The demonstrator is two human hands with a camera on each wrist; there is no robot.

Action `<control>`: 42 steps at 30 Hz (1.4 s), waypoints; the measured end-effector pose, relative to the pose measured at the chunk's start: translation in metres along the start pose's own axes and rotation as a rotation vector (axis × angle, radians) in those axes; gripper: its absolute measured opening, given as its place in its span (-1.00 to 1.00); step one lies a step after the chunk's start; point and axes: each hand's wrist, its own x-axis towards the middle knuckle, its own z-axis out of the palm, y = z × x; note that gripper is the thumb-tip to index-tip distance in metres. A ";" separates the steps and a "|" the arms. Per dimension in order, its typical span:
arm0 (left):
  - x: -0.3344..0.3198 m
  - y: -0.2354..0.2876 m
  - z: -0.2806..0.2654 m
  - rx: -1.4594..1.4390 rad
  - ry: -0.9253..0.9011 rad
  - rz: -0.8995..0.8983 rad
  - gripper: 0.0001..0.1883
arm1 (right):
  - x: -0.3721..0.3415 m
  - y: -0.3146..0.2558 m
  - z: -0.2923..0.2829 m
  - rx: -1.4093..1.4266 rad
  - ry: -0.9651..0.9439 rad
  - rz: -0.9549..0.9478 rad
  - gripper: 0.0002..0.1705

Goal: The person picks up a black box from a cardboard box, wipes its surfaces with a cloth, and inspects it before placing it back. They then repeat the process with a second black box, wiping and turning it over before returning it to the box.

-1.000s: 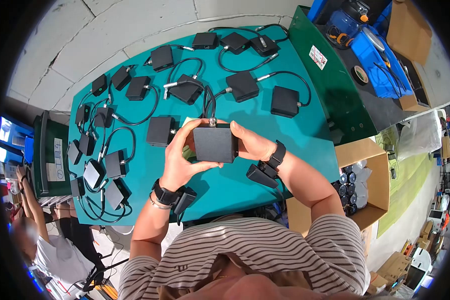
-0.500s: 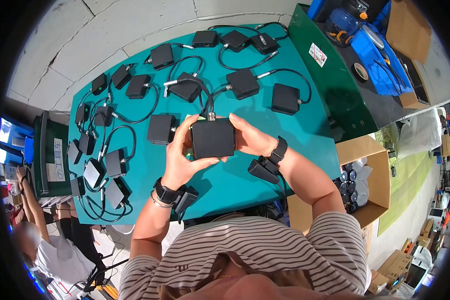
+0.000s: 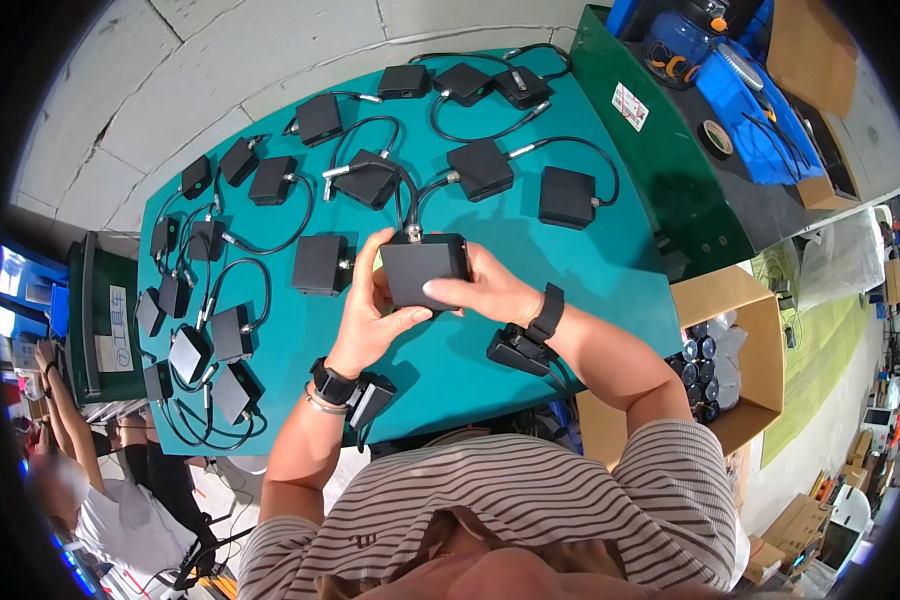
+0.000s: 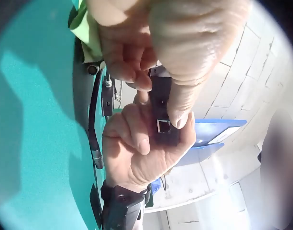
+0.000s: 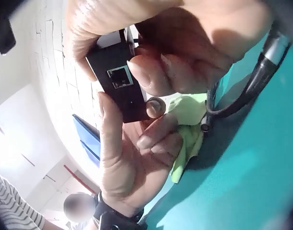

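A black box [image 3: 420, 275] with a square port [image 4: 163, 126] in one side is held between both hands above the table. My left hand [image 3: 358, 320] grips its left side, thumb along the near edge. My right hand [image 3: 505, 287] holds the right side, its thumb lying across the broad top face. From the box's far side rises a metal connector [image 3: 415, 234] with a black cable. A light green cloth [image 5: 187, 111] shows behind the fingers in the right wrist view. Another black box [image 3: 320, 265] lies just left of my left hand.
Several black boxes with cables [image 3: 482, 168] are spread over the green table [image 3: 610, 290], mostly at the far side and left. A green cabinet [image 3: 660, 170] borders the right. A cardboard box [image 3: 755, 390] of dark round items stands below it. Another person [image 3: 120, 520] sits at left.
The right thumb has moved from the box's far right edge onto its broad face. The box has shifted slightly left and tilted a little. The left hand keeps its hold.
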 end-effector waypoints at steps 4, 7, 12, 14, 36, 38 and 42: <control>0.000 -0.005 -0.001 -0.133 -0.025 0.007 0.13 | 0.001 -0.006 -0.002 0.316 -0.069 -0.027 -0.34; 0.000 -0.004 -0.004 -0.224 -0.057 0.013 0.12 | 0.004 0.008 -0.005 0.502 -0.162 -0.016 -0.34; 0.000 -0.007 -0.007 -0.358 -0.087 -0.050 0.15 | 0.005 0.008 -0.010 0.529 -0.273 -0.007 -0.31; 0.001 -0.006 -0.006 -0.393 -0.092 -0.082 0.15 | 0.006 0.008 -0.011 0.510 -0.307 -0.002 -0.27; 0.003 -0.001 -0.003 -0.380 -0.086 -0.034 0.16 | 0.004 0.006 -0.016 0.579 -0.302 0.042 -0.36; 0.001 0.001 -0.003 -0.294 -0.037 -0.008 0.16 | 0.002 0.006 -0.015 0.563 -0.249 0.066 -0.38; 0.002 -0.008 -0.002 -0.212 -0.036 0.061 0.18 | 0.007 0.009 -0.020 0.588 -0.333 0.041 -0.48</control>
